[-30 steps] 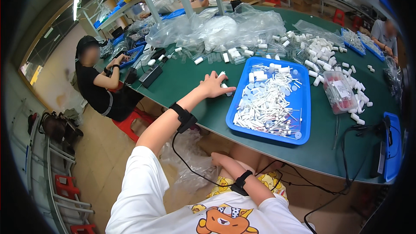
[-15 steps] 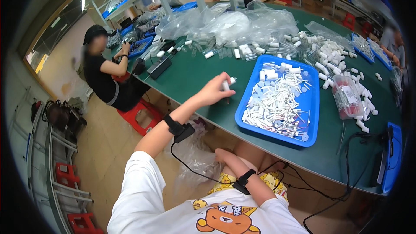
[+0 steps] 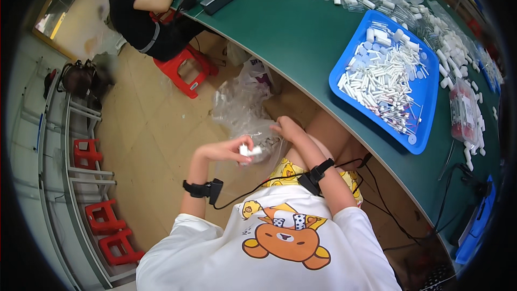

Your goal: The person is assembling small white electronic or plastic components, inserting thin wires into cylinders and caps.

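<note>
My left hand (image 3: 232,150) is curled around small white plastic cylinders (image 3: 252,151), held over a clear plastic bag (image 3: 237,102). I cannot make out how many it holds. My right hand (image 3: 288,128) is closed at the bag's upper edge, close to my knee, and pinches the film there. Small pieces show through the lower part of the bag, too blurred to name. On the green table (image 3: 280,27) to the right lies a blue tray (image 3: 336,73) with many thin white sticks, pale round discs and several white cylinders.
Loose white cylinders (image 3: 452,67) and a clear box with red contents (image 3: 464,110) lie right of the tray. A black adapter (image 3: 219,0) rests by the table edge. Cables run from my wrist bands. A co-worker (image 3: 142,16) sits at the left on a red stool (image 3: 186,73).
My left hand has moved from above the table down to the bag near my lap, still holding white cylinders. My right hand stays by the bag. The view has tilted down and left.
</note>
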The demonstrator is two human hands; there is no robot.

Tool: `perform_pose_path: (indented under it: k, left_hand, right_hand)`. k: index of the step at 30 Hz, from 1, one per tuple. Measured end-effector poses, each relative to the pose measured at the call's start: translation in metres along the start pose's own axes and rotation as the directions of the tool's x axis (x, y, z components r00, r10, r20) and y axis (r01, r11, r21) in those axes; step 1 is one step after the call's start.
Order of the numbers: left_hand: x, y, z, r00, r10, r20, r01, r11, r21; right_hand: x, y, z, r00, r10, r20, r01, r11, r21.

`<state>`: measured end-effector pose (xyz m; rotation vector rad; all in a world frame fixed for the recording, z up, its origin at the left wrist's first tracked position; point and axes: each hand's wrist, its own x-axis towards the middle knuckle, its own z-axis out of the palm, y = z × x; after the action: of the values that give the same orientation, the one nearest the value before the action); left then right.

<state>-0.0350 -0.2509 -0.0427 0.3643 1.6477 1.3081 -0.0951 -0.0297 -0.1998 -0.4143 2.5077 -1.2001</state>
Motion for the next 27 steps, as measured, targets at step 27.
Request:
perform_pose_path:
  k: [27]
  left_hand:
    - [0.046,0.117,0.057,0.93,0.311,0.196,-0.367,0.819,0.441]
  right_hand:
    - [-0.155,-0.12,-0.148,0.995,-0.101,0.008,0.101,0.994,-0.034]
